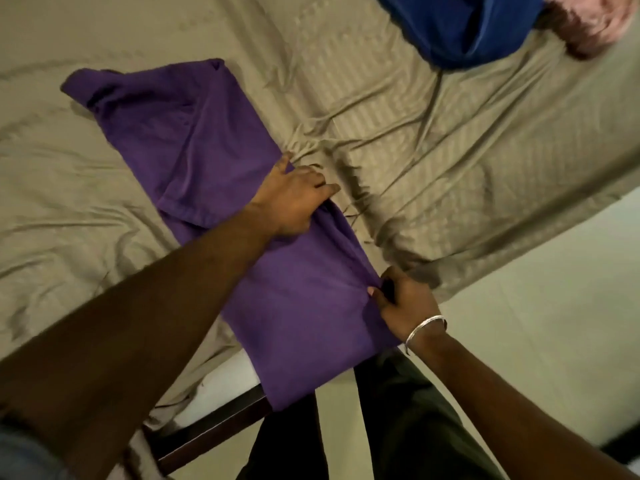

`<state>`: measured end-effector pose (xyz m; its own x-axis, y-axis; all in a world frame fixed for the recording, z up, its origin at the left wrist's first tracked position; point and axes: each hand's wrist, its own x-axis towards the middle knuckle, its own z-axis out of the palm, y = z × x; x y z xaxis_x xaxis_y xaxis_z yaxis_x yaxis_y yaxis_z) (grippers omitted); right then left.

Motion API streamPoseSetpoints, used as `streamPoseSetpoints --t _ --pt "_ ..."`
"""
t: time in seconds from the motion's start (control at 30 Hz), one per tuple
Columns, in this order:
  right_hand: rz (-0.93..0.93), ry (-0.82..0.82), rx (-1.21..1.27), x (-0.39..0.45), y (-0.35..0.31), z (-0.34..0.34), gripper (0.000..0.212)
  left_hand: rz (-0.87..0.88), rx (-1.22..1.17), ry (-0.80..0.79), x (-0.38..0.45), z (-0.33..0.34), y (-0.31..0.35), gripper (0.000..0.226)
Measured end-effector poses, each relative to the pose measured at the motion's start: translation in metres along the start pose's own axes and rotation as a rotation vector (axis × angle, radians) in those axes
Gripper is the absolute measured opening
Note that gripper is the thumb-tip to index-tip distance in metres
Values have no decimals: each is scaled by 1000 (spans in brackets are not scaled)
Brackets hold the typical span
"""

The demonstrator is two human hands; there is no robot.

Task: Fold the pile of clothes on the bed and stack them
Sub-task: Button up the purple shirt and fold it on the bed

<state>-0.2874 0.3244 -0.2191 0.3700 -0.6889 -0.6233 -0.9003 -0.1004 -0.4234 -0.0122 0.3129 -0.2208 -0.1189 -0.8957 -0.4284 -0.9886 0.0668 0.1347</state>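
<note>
1. The soft purple cotton garment (221, 161) lies spread lengthwise on my bed, its near end hanging over the mattress edge toward my legs, its far end crumpled.
2. My left hand (294, 199) rests on its right-hand edge about midway along, fingers curled into the cloth there, gripping it as far as I can see.
3. My right hand (405, 299), with a silver bangle (424, 327) at the wrist, pinches the same edge nearer to me.
4. I judge the fabric light, limp and not slippery; it will sag wherever unsupported, so holding one edge at two spread points suits folding it across.
5. The tan striped bedsheet (433, 140) beneath is wrinkled and may drag along.
6. Well apart, at the far corner, wait a blue garment (460, 26) and a fuzzy pink cloth (595, 22) touching it.
</note>
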Motion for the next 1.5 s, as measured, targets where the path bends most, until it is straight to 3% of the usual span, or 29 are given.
streamPoseSetpoints --t 0.1,0.2,0.33,0.4,0.47,0.6,0.77,0.87,0.93,1.03,1.1,1.17,1.23,1.3,1.33,1.4,1.5 --pt "-148 60 23 -17 2 0 23 67 19 74 -5 1 -8 38" --pt "-225 53 41 -32 14 4 32 62 -15 61 -18 6 -13 32" --pt "-295 348 -53 -54 33 8 33 31 41 -50 -31 7 -10 31" --pt "-365 393 -78 -66 41 14 24 29 76 -33 -34 8 -7 29" --pt "-432 350 -97 -74 51 22 20 46 103 -3 -35 15 -6 25" --pt "-383 181 -108 -85 74 40 38 63 135 59 -34 30 -2 22" --pt "-388 270 -289 -97 82 60 32 4 77 35 -43 47 2 39" --pt "-403 140 -281 -98 78 74 23 -70 89 109 -67 58 10 63" --pt "-381 80 -231 -103 71 76 27 -144 4 151 -90 65 22 74" --pt "-226 207 -30 -109 54 69 25 -371 -255 327 -132 73 57 70" --pt "-62 313 147 -105 44 64 9 -626 -440 433 -163 81 86 59" --pt "36 370 229 -96 38 60 13 -911 -643 479 -188 88 115 50" --pt "82 354 288 -88 39 56 20 -1236 -841 450 -208 100 137 49" --pt "143 334 364 -83 42 52 28 -1518 -1033 213 -223 112 156 56" --pt "168 306 395 -82 44 50 32 -1563 -1092 67 -230 117 164 57" --pt "172 220 394 -78 47 44 38 -1442 -1144 -85 -239 125 181 56" --pt "119 80 317 -72 50 34 44 -1363 -1259 58 -240 126 193 40"
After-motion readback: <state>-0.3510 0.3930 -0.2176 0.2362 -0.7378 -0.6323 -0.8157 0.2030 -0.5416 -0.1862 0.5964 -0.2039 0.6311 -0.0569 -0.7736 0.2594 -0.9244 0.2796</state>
